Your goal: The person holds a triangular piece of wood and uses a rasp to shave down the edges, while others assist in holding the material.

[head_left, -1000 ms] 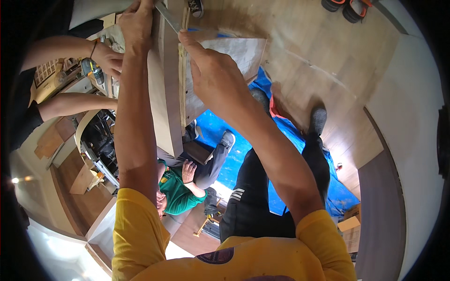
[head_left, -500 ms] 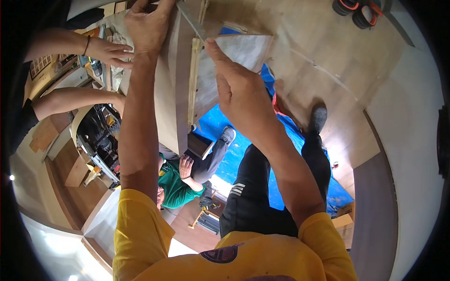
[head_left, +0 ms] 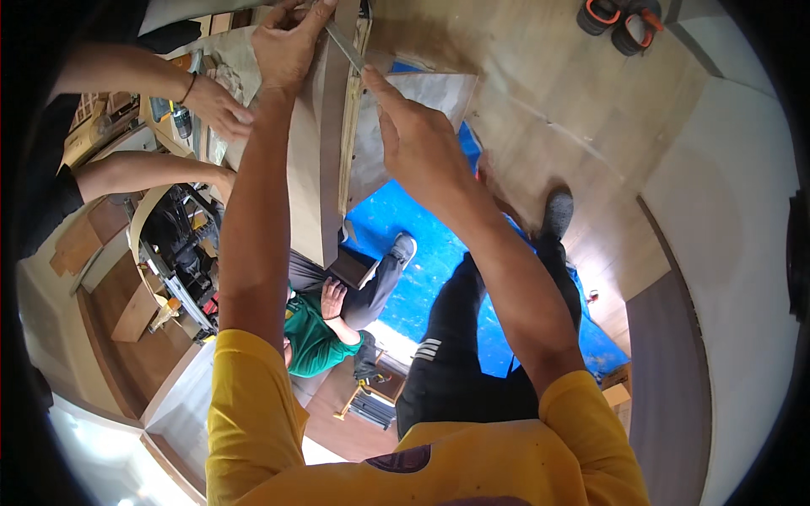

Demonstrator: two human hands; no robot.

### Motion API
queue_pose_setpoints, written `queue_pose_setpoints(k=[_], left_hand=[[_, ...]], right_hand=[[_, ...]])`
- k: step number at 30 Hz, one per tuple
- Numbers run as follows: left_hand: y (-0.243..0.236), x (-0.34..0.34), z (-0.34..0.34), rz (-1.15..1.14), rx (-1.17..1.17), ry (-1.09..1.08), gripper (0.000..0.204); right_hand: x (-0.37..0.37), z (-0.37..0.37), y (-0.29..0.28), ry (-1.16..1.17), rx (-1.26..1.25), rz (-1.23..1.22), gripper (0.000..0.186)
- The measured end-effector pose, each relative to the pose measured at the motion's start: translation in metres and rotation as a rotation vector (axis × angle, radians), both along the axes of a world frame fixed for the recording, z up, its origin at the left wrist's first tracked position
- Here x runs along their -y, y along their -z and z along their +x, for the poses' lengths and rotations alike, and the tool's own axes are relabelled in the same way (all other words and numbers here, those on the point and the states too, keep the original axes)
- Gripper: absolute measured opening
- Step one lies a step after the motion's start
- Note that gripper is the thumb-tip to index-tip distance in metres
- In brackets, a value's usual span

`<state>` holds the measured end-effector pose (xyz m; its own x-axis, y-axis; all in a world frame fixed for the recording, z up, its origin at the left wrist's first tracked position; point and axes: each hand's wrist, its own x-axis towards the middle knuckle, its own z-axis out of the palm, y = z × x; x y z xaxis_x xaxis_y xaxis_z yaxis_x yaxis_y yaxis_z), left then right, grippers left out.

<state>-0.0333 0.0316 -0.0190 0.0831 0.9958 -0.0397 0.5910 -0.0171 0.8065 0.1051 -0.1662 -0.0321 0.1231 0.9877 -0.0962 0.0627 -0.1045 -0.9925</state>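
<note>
Workshop with plywood floor (head_left: 540, 110) and blue tarp (head_left: 430, 253) below us. Our left hand (head_left: 287, 42) and right hand (head_left: 413, 135) pinch a thin metal blade (head_left: 346, 49) against the upright board's (head_left: 353, 110) top edge; it may slip and nick fingers.

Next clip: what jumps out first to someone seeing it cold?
Two bare forearms in yellow sleeves reach up the middle; the left hand and right hand share a thin metal strip against a wooden board's edge. Below lies a bright blue sheet; a seated person in green is nearby.
</note>
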Motion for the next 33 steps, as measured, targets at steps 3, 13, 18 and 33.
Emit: queue_pose_setpoints(k=[3, 13, 18, 33], left_hand=[[0.000, 0.000, -0.001, -0.021, -0.029, 0.041, 0.037], [0.003, 0.008, 0.005, 0.255, -0.172, 0.033, 0.034], [0.012, -0.005, -0.012, 0.153, 0.005, -0.075, 0.040], [-0.004, 0.020, 0.011, 0.237, 0.082, 0.044, 0.050]], right_hand=[[0.004, -0.005, 0.005, 0.006, -0.040, -0.004, 0.053], [-0.001, 0.000, -0.012, -0.015, -0.067, -0.036, 0.050], [-0.019, -0.020, 0.002, 0.038, 0.042, 0.081, 0.048], [0.009, -0.032, -0.004, 0.033, -0.116, -0.043, 0.056]])
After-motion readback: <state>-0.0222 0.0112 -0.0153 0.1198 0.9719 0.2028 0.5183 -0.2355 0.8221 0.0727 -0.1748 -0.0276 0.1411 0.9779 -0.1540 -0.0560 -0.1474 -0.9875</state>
